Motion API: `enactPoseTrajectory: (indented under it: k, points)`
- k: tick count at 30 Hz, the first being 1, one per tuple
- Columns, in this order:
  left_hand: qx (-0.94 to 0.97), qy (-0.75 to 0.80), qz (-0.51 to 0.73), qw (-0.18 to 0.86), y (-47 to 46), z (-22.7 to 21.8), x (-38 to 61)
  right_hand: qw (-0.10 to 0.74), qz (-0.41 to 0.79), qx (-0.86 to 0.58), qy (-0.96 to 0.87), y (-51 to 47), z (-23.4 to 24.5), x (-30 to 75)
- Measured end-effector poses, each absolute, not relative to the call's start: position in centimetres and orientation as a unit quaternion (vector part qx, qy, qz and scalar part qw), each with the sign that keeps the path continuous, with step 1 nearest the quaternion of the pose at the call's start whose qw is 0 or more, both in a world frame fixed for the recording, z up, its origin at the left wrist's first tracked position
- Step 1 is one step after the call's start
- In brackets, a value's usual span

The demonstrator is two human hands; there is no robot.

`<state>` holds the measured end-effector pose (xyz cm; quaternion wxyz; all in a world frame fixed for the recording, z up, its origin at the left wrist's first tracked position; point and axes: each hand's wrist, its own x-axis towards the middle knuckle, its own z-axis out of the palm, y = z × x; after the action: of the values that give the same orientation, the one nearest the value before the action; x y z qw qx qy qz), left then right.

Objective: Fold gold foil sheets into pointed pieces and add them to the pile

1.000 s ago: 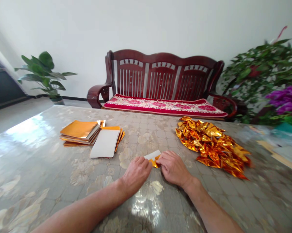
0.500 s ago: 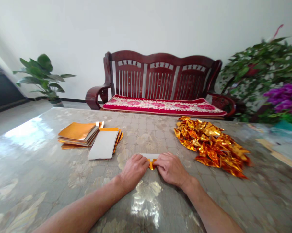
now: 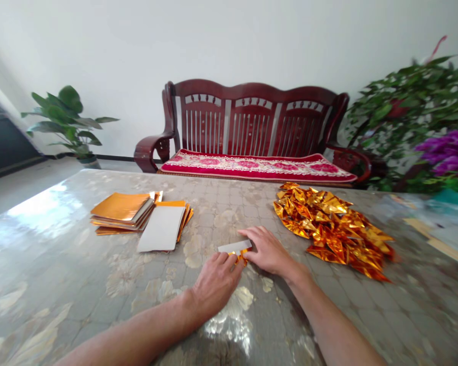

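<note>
A partly folded sheet of gold foil paper lies on the table in front of me, its pale grey back showing along the far side and shiny gold along the near side. My left hand is closed on its near left edge, fingertips pressed over the gold part. At the right end, my right hand has its thumb on the sheet, with the index finger raised and stretched along the far side. The fingers hide part of the gold fold.
Stacked gold foil sheets and a grey-backed stack sit to the left on the patterned table. A heap of folded gold foil pieces lies to the right. Beyond the table stands a wooden bench.
The foil sheet has turned, its right end now farther from me. My left hand has shifted slightly nearer, while my right hand has opened its fingers and moved up around the right end.
</note>
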<state>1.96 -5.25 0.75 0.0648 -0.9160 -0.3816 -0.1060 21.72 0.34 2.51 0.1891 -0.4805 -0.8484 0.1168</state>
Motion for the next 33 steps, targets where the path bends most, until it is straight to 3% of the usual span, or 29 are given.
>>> enactPoseTrajectory:
  k: [7,26,33]
  points:
    - [-0.924,-0.364,-0.109,0.039,-5.1,1.0,1.7,0.139,0.133,-0.487,-0.852,1.1,2.9,21.8]
    - [-0.918,-0.356,-0.159,-0.068,-3.4,0.8,0.5,0.138,0.176,-0.499,-0.837,0.9,3.3,21.6]
    - [-0.88,-0.431,-0.2,-0.018,-3.2,1.7,1.1,0.166,0.194,-0.49,-0.834,1.3,2.4,21.9]
